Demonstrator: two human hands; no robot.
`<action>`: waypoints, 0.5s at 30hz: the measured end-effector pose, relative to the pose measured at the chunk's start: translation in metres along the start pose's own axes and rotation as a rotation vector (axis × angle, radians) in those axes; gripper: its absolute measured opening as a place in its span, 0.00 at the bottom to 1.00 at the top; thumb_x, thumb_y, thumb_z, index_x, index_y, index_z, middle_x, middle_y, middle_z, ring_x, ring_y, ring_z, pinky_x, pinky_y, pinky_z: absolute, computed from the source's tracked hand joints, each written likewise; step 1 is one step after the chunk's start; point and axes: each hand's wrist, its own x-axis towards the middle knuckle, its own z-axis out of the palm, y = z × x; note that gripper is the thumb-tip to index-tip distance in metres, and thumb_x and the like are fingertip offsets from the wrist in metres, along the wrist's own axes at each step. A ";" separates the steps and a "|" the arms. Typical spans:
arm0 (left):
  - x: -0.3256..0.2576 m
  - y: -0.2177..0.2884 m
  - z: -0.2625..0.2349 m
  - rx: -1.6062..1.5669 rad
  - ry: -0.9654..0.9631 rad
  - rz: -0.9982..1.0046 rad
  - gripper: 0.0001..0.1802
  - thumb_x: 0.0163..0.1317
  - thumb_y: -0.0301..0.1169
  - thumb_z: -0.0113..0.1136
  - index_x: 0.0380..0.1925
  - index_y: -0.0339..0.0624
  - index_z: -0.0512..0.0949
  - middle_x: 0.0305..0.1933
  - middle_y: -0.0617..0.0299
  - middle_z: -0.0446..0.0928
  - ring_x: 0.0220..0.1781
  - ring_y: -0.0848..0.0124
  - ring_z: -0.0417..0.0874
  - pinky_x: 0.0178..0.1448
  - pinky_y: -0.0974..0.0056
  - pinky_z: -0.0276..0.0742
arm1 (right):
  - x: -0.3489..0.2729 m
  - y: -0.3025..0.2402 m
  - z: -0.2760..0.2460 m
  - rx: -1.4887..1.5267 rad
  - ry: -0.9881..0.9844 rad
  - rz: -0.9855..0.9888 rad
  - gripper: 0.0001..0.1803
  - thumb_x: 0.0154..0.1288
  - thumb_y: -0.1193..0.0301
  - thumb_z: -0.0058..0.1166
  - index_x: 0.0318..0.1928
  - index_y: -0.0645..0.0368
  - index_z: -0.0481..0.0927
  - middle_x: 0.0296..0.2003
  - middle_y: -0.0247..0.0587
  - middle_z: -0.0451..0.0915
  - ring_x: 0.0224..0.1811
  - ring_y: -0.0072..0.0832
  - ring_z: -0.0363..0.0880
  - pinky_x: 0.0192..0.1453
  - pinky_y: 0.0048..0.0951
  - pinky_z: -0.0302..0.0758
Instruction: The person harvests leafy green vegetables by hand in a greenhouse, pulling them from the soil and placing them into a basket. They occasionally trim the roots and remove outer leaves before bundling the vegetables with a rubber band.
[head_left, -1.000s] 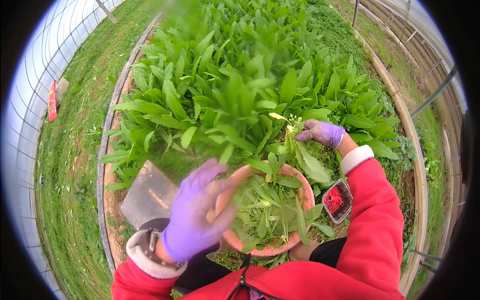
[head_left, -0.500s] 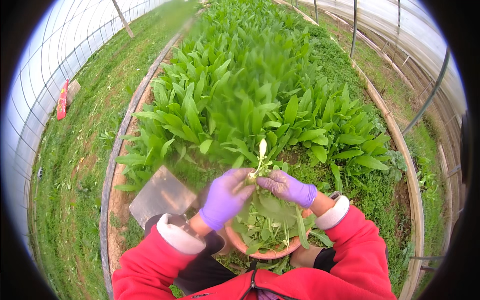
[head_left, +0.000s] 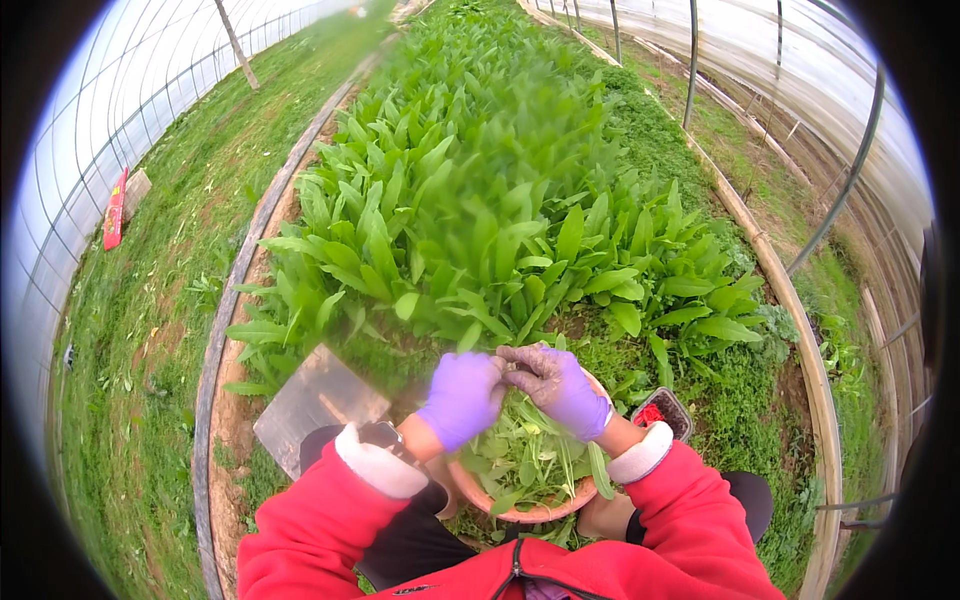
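Observation:
My left hand (head_left: 462, 400) and my right hand (head_left: 560, 392) wear purple gloves, the right one smudged with soil at the fingers. They meet fingertip to fingertip above the far part of an orange basin (head_left: 540, 514). Both sets of fingers are curled in and closed; whatever lies between them is hidden. Loose leafy greens (head_left: 530, 455) with pale stems fill the basin, which stands between my legs.
Tall leafy plants (head_left: 440, 240) fill the bed ahead. A flat grey board (head_left: 315, 405) lies left of my hands, and a small dark container (head_left: 665, 412) with red contents stands right. Wooden edging runs along the left (head_left: 222, 330) and right (head_left: 790, 300).
The pale root and green stem that stuck up between my fingers no longer show. My right hand has turned and moved over against the left. The container at right has come into view.

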 end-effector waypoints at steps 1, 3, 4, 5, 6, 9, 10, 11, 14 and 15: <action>0.000 -0.002 0.001 -0.035 -0.068 -0.060 0.13 0.57 0.32 0.62 0.42 0.41 0.81 0.34 0.53 0.81 0.37 0.53 0.82 0.43 0.52 0.75 | 0.000 0.000 0.002 0.039 0.058 -0.020 0.16 0.63 0.73 0.61 0.52 0.61 0.84 0.42 0.49 0.84 0.43 0.35 0.84 0.51 0.31 0.80; -0.001 -0.006 0.002 -0.221 -0.134 -0.172 0.17 0.58 0.32 0.63 0.47 0.37 0.81 0.39 0.51 0.83 0.41 0.57 0.84 0.47 0.55 0.78 | -0.001 0.000 0.003 0.237 0.059 0.069 0.16 0.66 0.77 0.58 0.54 0.62 0.83 0.42 0.43 0.84 0.41 0.27 0.82 0.48 0.27 0.79; -0.003 -0.008 0.002 -0.370 -0.129 -0.217 0.18 0.60 0.32 0.63 0.49 0.36 0.80 0.41 0.50 0.84 0.42 0.60 0.85 0.49 0.58 0.78 | -0.002 0.000 0.002 0.329 0.059 0.151 0.16 0.67 0.78 0.57 0.55 0.63 0.82 0.42 0.40 0.85 0.40 0.24 0.81 0.47 0.26 0.78; -0.003 -0.011 0.001 -0.518 -0.123 -0.260 0.19 0.61 0.32 0.63 0.51 0.34 0.80 0.43 0.49 0.84 0.43 0.63 0.85 0.50 0.60 0.79 | -0.003 0.000 0.001 0.423 0.043 0.169 0.16 0.67 0.79 0.56 0.55 0.63 0.82 0.42 0.39 0.84 0.39 0.22 0.81 0.47 0.25 0.78; -0.003 -0.013 0.001 -0.580 -0.172 -0.287 0.20 0.62 0.32 0.63 0.52 0.33 0.79 0.45 0.50 0.84 0.45 0.67 0.84 0.51 0.62 0.79 | -0.004 0.000 0.000 0.508 0.029 0.208 0.16 0.68 0.79 0.55 0.55 0.63 0.82 0.43 0.38 0.84 0.39 0.21 0.80 0.47 0.24 0.78; -0.002 -0.019 -0.003 -0.784 -0.325 -0.394 0.22 0.66 0.31 0.62 0.56 0.29 0.77 0.49 0.53 0.84 0.48 0.74 0.82 0.54 0.66 0.78 | -0.003 -0.002 -0.005 0.546 -0.068 0.249 0.17 0.68 0.80 0.53 0.56 0.62 0.82 0.42 0.35 0.84 0.39 0.18 0.79 0.47 0.21 0.78; -0.002 -0.020 -0.005 -0.861 -0.377 -0.439 0.21 0.66 0.30 0.62 0.56 0.29 0.77 0.49 0.55 0.83 0.48 0.75 0.81 0.55 0.67 0.78 | -0.001 -0.003 -0.007 0.505 -0.100 0.274 0.17 0.69 0.80 0.52 0.57 0.62 0.81 0.42 0.34 0.83 0.38 0.17 0.79 0.46 0.20 0.78; -0.001 -0.021 -0.008 -0.944 -0.429 -0.475 0.21 0.67 0.29 0.62 0.57 0.28 0.77 0.50 0.57 0.83 0.48 0.76 0.81 0.55 0.67 0.78 | -0.001 -0.003 -0.010 0.502 -0.135 0.249 0.17 0.69 0.79 0.53 0.56 0.63 0.81 0.42 0.35 0.84 0.39 0.18 0.80 0.47 0.22 0.79; 0.002 -0.021 -0.019 -1.021 -0.526 -0.420 0.22 0.67 0.28 0.62 0.59 0.30 0.76 0.52 0.60 0.82 0.49 0.77 0.80 0.56 0.68 0.77 | -0.001 0.004 -0.015 0.456 -0.199 0.259 0.16 0.69 0.78 0.52 0.55 0.64 0.81 0.41 0.35 0.85 0.38 0.19 0.80 0.46 0.23 0.79; 0.002 -0.019 -0.022 -1.083 -0.564 -0.458 0.23 0.66 0.27 0.61 0.60 0.29 0.75 0.52 0.57 0.82 0.52 0.74 0.77 0.62 0.65 0.71 | -0.003 0.009 -0.015 0.449 -0.203 0.259 0.16 0.69 0.80 0.51 0.55 0.64 0.81 0.40 0.33 0.84 0.36 0.17 0.79 0.44 0.22 0.78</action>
